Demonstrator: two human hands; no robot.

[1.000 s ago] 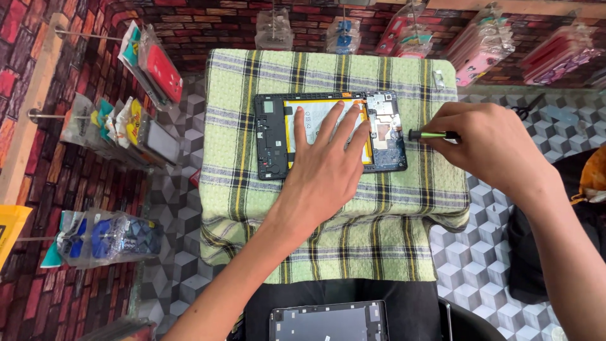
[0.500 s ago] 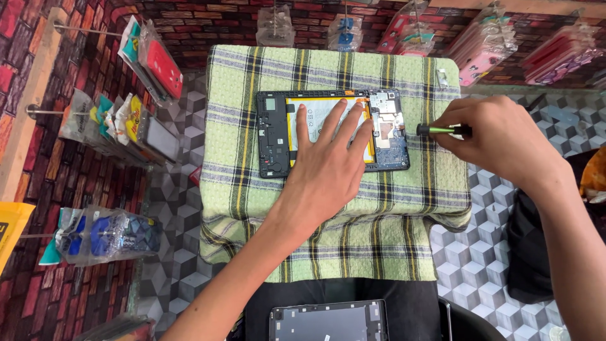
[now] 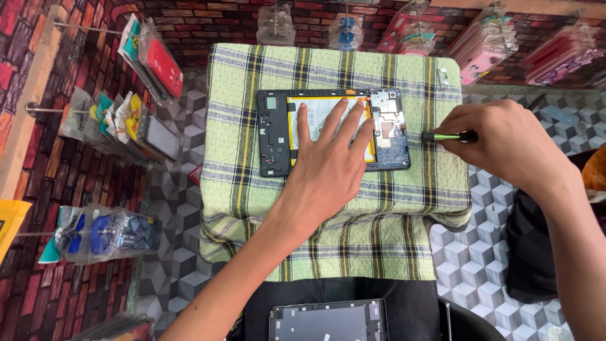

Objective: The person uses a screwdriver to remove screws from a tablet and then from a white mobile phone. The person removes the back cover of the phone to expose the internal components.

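With the left hand pressing spread fingers flat on the opened black tablet lying on the green plaid cloth-covered surface, the right hand's pinched green-tipped screwdriver, now just beside it, could slip and gouge the exposed circuit board.

1 head-worn view looks steeply down from close above the checked cloth, whose far edge lies toward 12 o'clock. Forearms enter from 6 and 4 o'clock; hanging packets fringe 9 to 1 o'clock.
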